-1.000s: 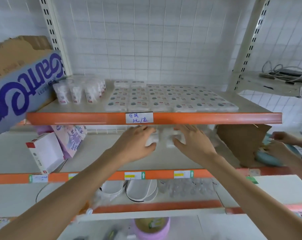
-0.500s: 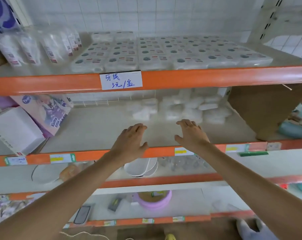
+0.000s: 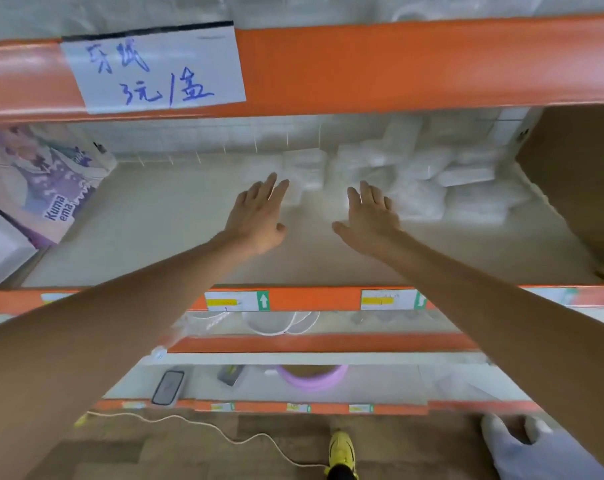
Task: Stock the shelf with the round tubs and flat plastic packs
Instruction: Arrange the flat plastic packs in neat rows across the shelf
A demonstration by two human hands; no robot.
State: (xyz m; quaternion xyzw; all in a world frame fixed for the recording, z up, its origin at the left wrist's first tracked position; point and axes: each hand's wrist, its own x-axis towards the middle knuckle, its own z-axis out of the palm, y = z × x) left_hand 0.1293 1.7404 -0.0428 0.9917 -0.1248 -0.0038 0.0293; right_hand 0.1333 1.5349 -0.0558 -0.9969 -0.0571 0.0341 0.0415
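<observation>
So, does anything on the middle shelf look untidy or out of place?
Yes. The flat plastic packs lie in a loose heap at the back right of the middle shelf, some tilted and overlapping, not in rows. The left hand and right hand are open near it, holding nothing.

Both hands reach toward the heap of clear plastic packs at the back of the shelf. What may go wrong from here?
1. The clear flat plastic packs lie in a loose, uneven heap; the open left hand and right hand may topple some.
2. The thin white cable on the floor runs up to the yellow shoe; a step back might catch it.
</observation>
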